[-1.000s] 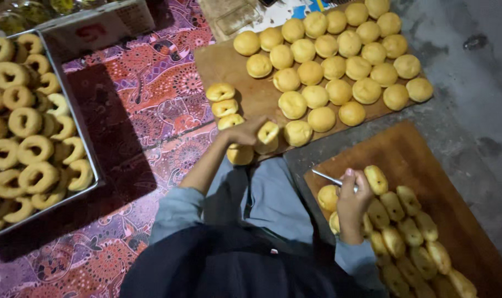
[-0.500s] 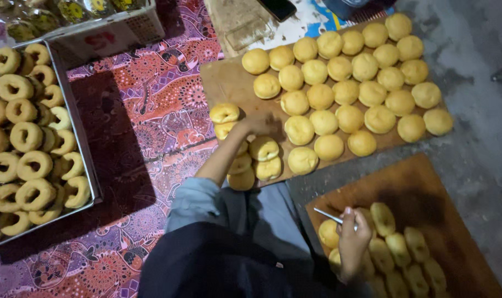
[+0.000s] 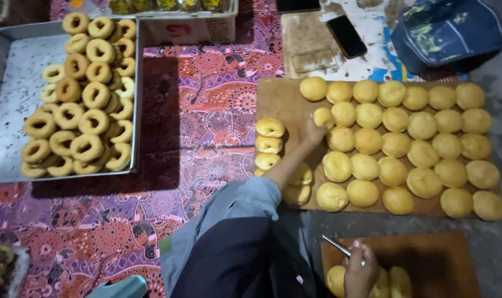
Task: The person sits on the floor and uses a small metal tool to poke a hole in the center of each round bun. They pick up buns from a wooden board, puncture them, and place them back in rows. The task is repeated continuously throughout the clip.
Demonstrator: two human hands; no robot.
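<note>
My left hand (image 3: 313,131) is closed on one round bun (image 3: 323,117) at the near-left part of a wooden board (image 3: 278,99) covered with several rows of round yellow buns (image 3: 411,149). A short column of split buns (image 3: 269,144) lies along the board's left edge, beside my forearm. My right hand (image 3: 360,270) grips a thin metal knife (image 3: 336,246) over a second wooden board (image 3: 444,259) at the bottom, where a few cut buns (image 3: 386,281) lie.
A metal tray (image 3: 8,99) at left holds several ring-shaped doughnuts (image 3: 85,110). A patterned red cloth (image 3: 201,116) covers the floor. A phone (image 3: 347,36), a blue cap (image 3: 446,27) and a plastic basket (image 3: 179,25) lie at the back.
My left hand has reached farther up the bun board and picked up a bun. The view has shifted, so the lower board with my right hand now sits at the bottom edge.
</note>
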